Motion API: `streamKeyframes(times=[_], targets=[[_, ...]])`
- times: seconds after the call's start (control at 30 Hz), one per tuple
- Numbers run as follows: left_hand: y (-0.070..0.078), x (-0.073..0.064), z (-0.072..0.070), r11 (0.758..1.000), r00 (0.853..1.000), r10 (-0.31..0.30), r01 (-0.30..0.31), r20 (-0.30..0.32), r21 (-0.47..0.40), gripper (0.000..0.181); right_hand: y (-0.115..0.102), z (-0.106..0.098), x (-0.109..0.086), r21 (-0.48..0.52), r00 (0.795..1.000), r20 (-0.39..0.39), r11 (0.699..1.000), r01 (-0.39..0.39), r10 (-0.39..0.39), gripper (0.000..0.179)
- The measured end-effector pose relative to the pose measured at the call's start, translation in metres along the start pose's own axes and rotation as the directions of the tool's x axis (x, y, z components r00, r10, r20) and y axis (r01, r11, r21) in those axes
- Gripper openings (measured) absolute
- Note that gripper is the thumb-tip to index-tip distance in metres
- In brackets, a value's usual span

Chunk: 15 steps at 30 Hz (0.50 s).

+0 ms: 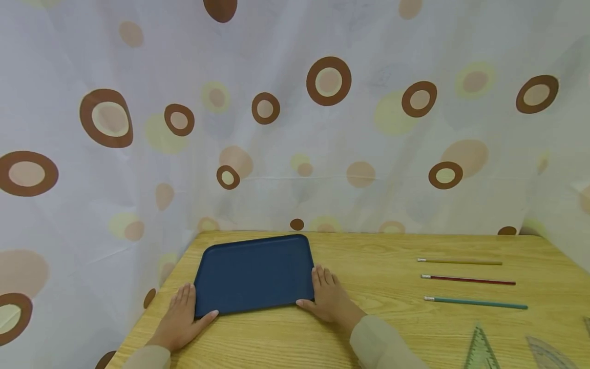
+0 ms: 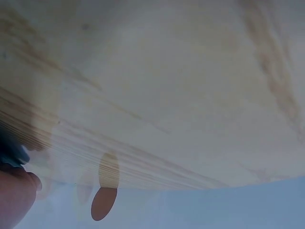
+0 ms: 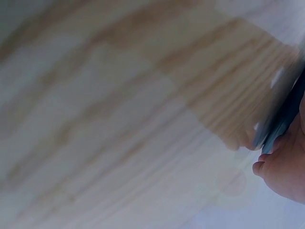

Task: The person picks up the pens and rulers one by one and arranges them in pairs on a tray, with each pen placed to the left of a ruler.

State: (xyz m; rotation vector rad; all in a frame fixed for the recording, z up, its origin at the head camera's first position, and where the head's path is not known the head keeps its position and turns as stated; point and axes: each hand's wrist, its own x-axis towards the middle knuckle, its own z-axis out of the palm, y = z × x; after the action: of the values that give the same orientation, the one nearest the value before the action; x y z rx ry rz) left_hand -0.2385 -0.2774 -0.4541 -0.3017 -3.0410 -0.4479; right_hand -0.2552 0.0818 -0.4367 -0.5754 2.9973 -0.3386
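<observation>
The left hand [image 1: 178, 320] lay at the near left corner of the blue tray [image 1: 253, 277], its straight fingers against the side and its thumb along the near edge. The tray sat between the hands on the wooden table [image 1: 258, 341]. The right hand [image 1: 328, 298] touched the opposite near corner likewise, fingers extended rather than clenched; the wrist views were too blurred to tell how firmly either pressed. Farther right lay yellow [image 1: 461, 262], red [image 1: 467, 280] and green pencils [image 1: 477, 303], then a triangle ruler [image 1: 480, 351] and a protractor [image 1: 549, 352], nearer.
</observation>
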Motion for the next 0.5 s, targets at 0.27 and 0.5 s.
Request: streamKeyframes(times=[0.27, 0.5], targets=[[0.0007, 0.0019, 0.0006, 1.000, 1.000, 0.012, -0.012, -0.014, 0.009, 0.099, 0.0008, 0.0009, -0.0010, -0.023, 1.000, -0.013, 1.000, 0.003, -0.003, 0.089], [0.0001, 0.0045, 0.0010, 1.000, 1.000, 0.016, -0.016, -0.006, 0.004, 0.098, 0.0009, 0.0000, -0.0017, -0.021, 1.000, -0.012, 1.000, 0.003, -0.003, 0.090]])
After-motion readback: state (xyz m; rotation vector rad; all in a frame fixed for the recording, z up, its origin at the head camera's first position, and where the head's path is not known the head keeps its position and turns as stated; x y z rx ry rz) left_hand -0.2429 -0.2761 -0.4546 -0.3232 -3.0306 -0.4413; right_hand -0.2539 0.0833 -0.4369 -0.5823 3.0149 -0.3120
